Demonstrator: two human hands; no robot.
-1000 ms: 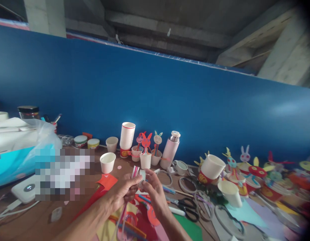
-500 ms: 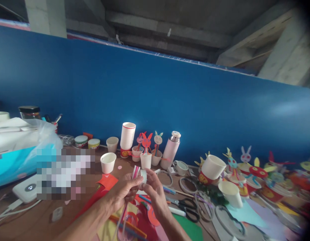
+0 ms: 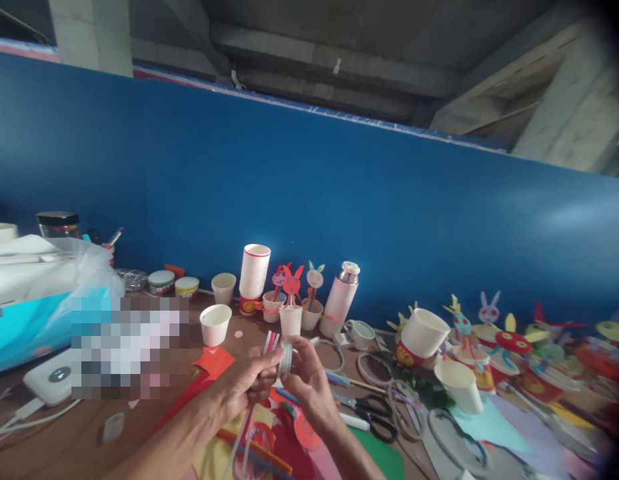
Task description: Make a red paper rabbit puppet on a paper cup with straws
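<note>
In the middle of the head view, my left hand [image 3: 247, 377] is closed around thin pink and white strips [image 3: 271, 341]. Their upper ends show above my fingers, and long tails hang down below the hand. My right hand [image 3: 307, 380] grips a roll of whitish tape [image 3: 286, 359] between thumb and fingers, right beside the strips. Fingertips of both hands are close together, and whether tape touches the strips I cannot tell. Just behind the hands stands a paper cup [image 3: 291, 321] with a red rabbit figure [image 3: 292, 281] rising from it.
Black-handled scissors [image 3: 372, 415] and a white marker [image 3: 353, 421] lie right of my hands. Coloured paper [image 3: 214, 363] covers the table below. A pink thermos [image 3: 339, 300], stacked cups [image 3: 255, 270] and several cup figures stand along the blue partition [image 3: 309, 180]. A power bank [image 3: 52, 377] sits left.
The tape roll has turned slightly and its side faces me a little more. Both hands keep their grip in nearly the same place.
</note>
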